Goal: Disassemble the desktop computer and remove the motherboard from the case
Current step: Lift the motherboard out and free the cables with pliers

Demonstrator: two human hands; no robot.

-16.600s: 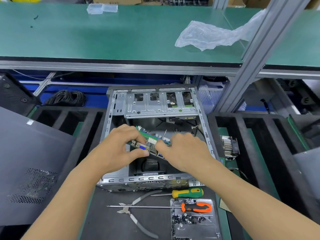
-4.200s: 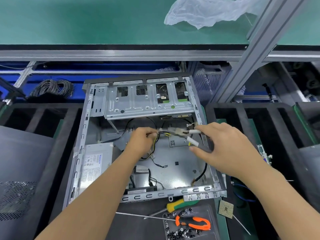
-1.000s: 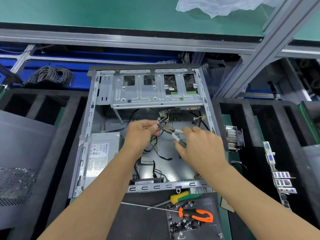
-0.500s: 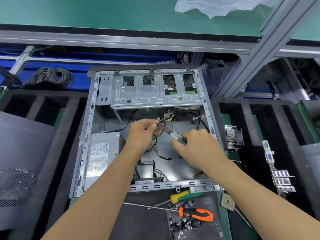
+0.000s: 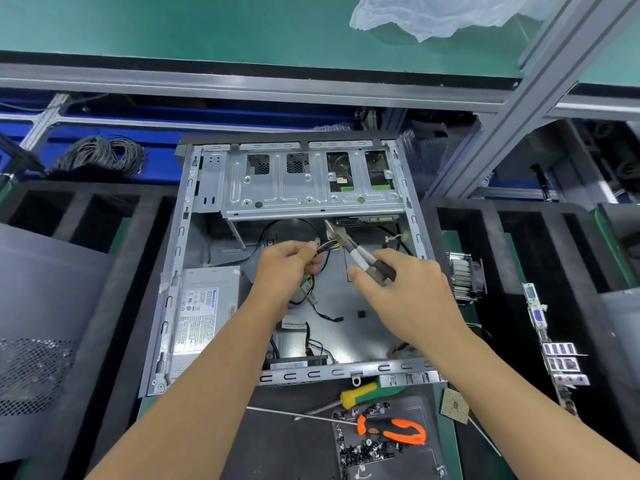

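Holding cutters and a bundle of wires over an open computer case

Lying on its side on a dark mat, the computer case (image 5: 187, 216) has its side panel off, and the view looks straight down into it. The person's left hand (image 5: 280, 271) is inside the case, its fingers curled round a bundle of coloured wires (image 5: 327, 245) and pinching it near the end. The right hand (image 5: 405, 292) is beside it, its fingers wrapped round the handles of a pair of cutters (image 5: 353, 249). The tips of the cutters point up and away from the person, just beside the wire bundle and close under the metal drive cage (image 5: 298, 188) that spans the far end of the case. Whether the blades touch the wires cannot be told.

A grey power supply (image 5: 204, 306) sits in the near left corner of the case, and loose black cables lie on the bare metal floor between the arms. The motherboard (image 5: 554, 348) is out of the case, standing on edge in a slot of the black foam rack on the right. A finned heatsink (image 5: 462, 278) rests just outside the case's right wall.

In front of the case lie a yellow and green screwdriver (image 5: 363, 394), an orange-handled tool (image 5: 401, 431), a scatter of small screws (image 5: 363, 448) and a square processor chip (image 5: 455, 405).
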